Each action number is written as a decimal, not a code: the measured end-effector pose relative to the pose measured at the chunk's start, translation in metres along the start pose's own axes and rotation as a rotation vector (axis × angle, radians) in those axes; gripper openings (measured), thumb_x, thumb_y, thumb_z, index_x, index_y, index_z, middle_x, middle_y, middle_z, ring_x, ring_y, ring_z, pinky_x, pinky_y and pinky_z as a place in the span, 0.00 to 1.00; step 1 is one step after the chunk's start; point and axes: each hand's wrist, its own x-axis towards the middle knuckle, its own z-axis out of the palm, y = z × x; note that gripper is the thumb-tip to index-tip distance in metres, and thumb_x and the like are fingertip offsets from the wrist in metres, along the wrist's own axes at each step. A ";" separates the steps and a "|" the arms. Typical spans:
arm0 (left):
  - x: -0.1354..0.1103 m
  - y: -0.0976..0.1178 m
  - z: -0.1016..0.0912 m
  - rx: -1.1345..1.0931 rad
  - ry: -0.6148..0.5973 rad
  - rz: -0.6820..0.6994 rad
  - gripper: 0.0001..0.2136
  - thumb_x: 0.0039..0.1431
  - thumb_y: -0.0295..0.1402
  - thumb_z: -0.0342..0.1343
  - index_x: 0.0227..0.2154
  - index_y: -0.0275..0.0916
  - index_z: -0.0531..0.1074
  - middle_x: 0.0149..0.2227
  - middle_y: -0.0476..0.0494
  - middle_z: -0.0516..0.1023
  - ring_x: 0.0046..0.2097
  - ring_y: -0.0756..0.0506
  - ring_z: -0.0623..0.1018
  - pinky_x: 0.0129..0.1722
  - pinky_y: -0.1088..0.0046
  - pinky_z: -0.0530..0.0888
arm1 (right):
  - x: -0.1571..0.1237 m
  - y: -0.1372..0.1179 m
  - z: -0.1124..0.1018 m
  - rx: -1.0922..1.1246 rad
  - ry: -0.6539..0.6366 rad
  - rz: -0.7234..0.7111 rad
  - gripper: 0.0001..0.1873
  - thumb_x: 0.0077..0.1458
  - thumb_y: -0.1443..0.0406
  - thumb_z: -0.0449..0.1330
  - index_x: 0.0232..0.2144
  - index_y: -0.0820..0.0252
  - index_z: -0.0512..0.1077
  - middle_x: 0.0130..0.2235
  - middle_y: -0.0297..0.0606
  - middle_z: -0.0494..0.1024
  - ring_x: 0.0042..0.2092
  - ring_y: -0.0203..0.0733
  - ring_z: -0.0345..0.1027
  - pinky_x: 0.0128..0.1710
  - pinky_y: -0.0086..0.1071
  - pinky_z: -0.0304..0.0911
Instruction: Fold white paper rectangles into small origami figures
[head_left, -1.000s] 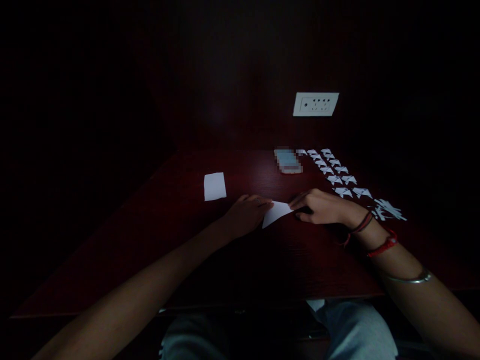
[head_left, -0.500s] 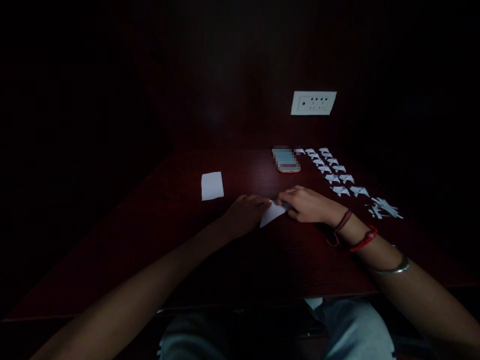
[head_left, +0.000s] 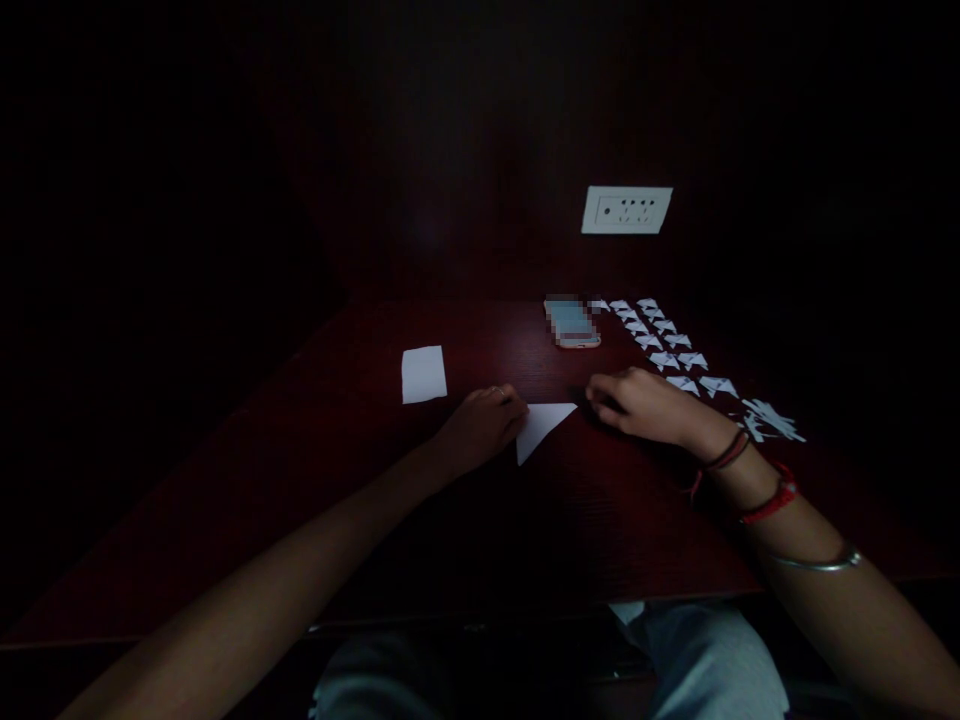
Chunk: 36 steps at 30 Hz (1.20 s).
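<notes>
A white sheet of paper folded into a triangle lies on the dark red table, one point toward me. My left hand grips its left corner, with the fingers curled and pressed together there. To the right of the paper, and apart from it, my right hand hovers low over the table. Its fingers are bent with a gap between thumb and forefinger, and nothing shows between them.
A stack or sheet of square white paper lies to the left. Farther back is a phone. Several small folded paper pieces stand in two rows at the right, near a pile of paper strips. A socket plate is on the wall.
My right hand has let go of the folded paper and moved right. My left hand has shifted slightly left, and more of the triangle shows.
</notes>
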 end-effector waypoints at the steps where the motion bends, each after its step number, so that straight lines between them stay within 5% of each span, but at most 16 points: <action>1: 0.000 -0.002 0.001 -0.040 0.012 -0.005 0.10 0.57 0.34 0.41 0.37 0.38 0.65 0.38 0.45 0.65 0.40 0.48 0.66 0.41 0.69 0.62 | 0.003 0.000 0.004 0.040 0.059 -0.008 0.10 0.48 0.66 0.50 0.35 0.61 0.65 0.31 0.38 0.72 0.32 0.37 0.65 0.32 0.30 0.57; 5: 0.001 -0.004 0.007 -0.151 0.048 -0.060 0.14 0.54 0.37 0.46 0.43 0.40 0.60 0.41 0.46 0.64 0.43 0.47 0.64 0.42 0.67 0.62 | 0.015 -0.001 0.023 0.194 0.153 -0.099 0.18 0.48 0.62 0.52 0.43 0.64 0.62 0.42 0.43 0.67 0.43 0.40 0.61 0.42 0.33 0.56; 8: 0.002 -0.003 0.008 -0.188 0.033 -0.086 0.18 0.53 0.38 0.46 0.47 0.40 0.57 0.41 0.45 0.64 0.43 0.46 0.64 0.42 0.66 0.61 | 0.021 -0.002 0.035 0.260 0.134 -0.089 0.19 0.47 0.63 0.55 0.43 0.64 0.62 0.39 0.43 0.67 0.41 0.39 0.60 0.40 0.33 0.56; 13: 0.004 -0.003 0.006 -0.259 0.015 -0.098 0.17 0.52 0.37 0.49 0.45 0.40 0.59 0.37 0.47 0.66 0.40 0.48 0.66 0.40 0.69 0.63 | 0.026 -0.003 0.036 0.366 0.071 -0.054 0.08 0.45 0.66 0.56 0.32 0.62 0.69 0.29 0.36 0.68 0.30 0.33 0.60 0.31 0.28 0.56; 18: 0.005 0.000 -0.010 -0.301 0.182 -0.075 0.08 0.55 0.35 0.44 0.35 0.39 0.65 0.34 0.49 0.68 0.37 0.51 0.68 0.38 0.73 0.64 | 0.022 -0.014 0.023 0.395 0.311 -0.082 0.04 0.48 0.68 0.53 0.26 0.62 0.68 0.28 0.35 0.67 0.31 0.33 0.59 0.32 0.27 0.55; 22: -0.001 0.009 -0.033 -0.090 0.381 -0.031 0.08 0.56 0.35 0.44 0.29 0.39 0.66 0.33 0.49 0.69 0.40 0.49 0.67 0.45 0.68 0.60 | 0.018 -0.020 0.017 0.448 0.452 -0.136 0.06 0.50 0.68 0.51 0.28 0.61 0.68 0.32 0.37 0.66 0.36 0.35 0.60 0.36 0.30 0.56; 25: -0.006 0.017 -0.035 -0.008 0.274 0.157 0.08 0.57 0.34 0.43 0.31 0.41 0.67 0.33 0.51 0.70 0.39 0.50 0.68 0.48 0.66 0.57 | 0.018 -0.017 0.018 0.462 0.444 -0.171 0.07 0.49 0.70 0.50 0.28 0.61 0.68 0.36 0.38 0.66 0.38 0.36 0.60 0.39 0.31 0.56; 28: -0.008 0.022 -0.024 0.003 0.029 0.339 0.10 0.58 0.31 0.40 0.33 0.40 0.67 0.35 0.48 0.70 0.39 0.49 0.68 0.44 0.68 0.61 | 0.019 -0.008 0.022 0.462 0.243 -0.243 0.10 0.46 0.74 0.50 0.29 0.61 0.69 0.36 0.37 0.68 0.38 0.34 0.62 0.39 0.30 0.57; 32: -0.007 0.021 -0.012 -0.236 -0.103 0.292 0.10 0.56 0.36 0.45 0.37 0.38 0.66 0.36 0.46 0.69 0.37 0.50 0.69 0.38 0.74 0.65 | 0.020 0.002 0.029 0.540 0.060 -0.185 0.17 0.44 0.76 0.48 0.38 0.62 0.66 0.35 0.36 0.70 0.35 0.32 0.63 0.36 0.28 0.59; 36: -0.006 0.016 -0.009 -0.458 -0.059 0.213 0.09 0.57 0.30 0.44 0.38 0.39 0.66 0.37 0.47 0.68 0.38 0.52 0.68 0.40 0.76 0.65 | 0.020 0.002 0.031 0.590 0.027 -0.090 0.18 0.45 0.70 0.52 0.42 0.63 0.63 0.36 0.38 0.69 0.35 0.33 0.63 0.36 0.28 0.59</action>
